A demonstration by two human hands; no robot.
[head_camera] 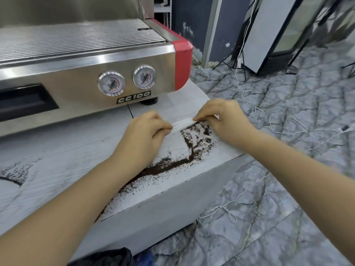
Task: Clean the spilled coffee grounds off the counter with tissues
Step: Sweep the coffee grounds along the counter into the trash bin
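At the far left, a stainless coffee machine (86, 73) is sitting on the pale counter (57, 160), its two round gauges (111, 83) facing forward. Just in front of it, the left hand (142, 135) is pinching one end of a folded white tissue (182, 124), fingers curled around it. The tissue is stretching across to the right hand (224, 120), which is gripping the other end between thumb and fingertips. Both hands are holding it low, at the far edge of the coffee grounds (172, 164), which are lying in a dark trail that runs from the tissue down toward the counter's near edge, with loose specks scattered on either side. Further right, the counter is ending at a corner, and a marbled floor (288, 150) with thin white cords (269, 120) is lying below.

The main risk is that a sweep toward the near edge or corner is likely to push grounds over onto the floor. The narrow tissue may also leave the scattered specks behind, or smear them if pressed hard.
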